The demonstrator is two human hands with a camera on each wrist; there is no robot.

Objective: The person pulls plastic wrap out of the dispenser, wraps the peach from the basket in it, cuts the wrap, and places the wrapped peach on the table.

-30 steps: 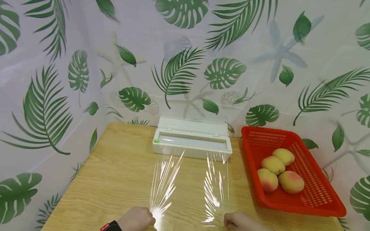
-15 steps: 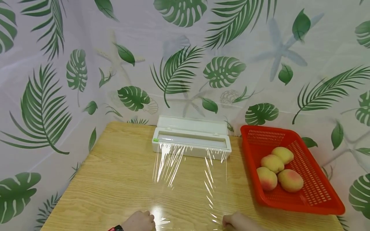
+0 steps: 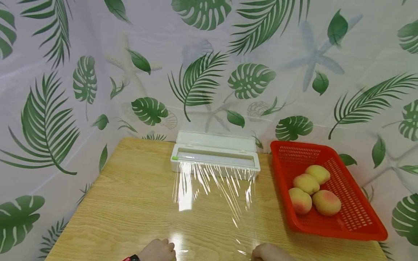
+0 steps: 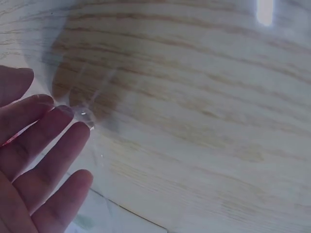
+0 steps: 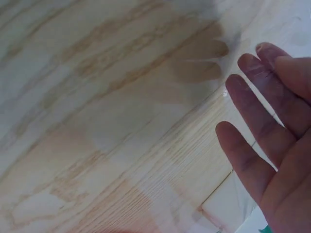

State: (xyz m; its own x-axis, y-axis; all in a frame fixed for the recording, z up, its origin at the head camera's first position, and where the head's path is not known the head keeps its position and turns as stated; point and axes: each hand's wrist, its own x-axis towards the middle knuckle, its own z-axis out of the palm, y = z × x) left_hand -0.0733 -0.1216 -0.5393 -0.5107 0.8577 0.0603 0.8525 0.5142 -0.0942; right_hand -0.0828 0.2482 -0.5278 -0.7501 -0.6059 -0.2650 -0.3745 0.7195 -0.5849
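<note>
Our cling film (image 3: 213, 203) now lying flatter and lower over the bench (image 3: 130, 203), its two bunched bright streaks spread into fine wrinkles near the dispenser (image 3: 215, 163), our left hand (image 3: 156, 251) and right hand (image 3: 269, 252) lower in view

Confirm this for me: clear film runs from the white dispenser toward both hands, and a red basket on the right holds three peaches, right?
Not quite. The head view shows four peaches in the red basket. The rest holds: clear film runs from the white dispenser toward both hands.

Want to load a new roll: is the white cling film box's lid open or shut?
Open. The lid stands raised behind the white box, and cling film runs from it across the table.
</note>
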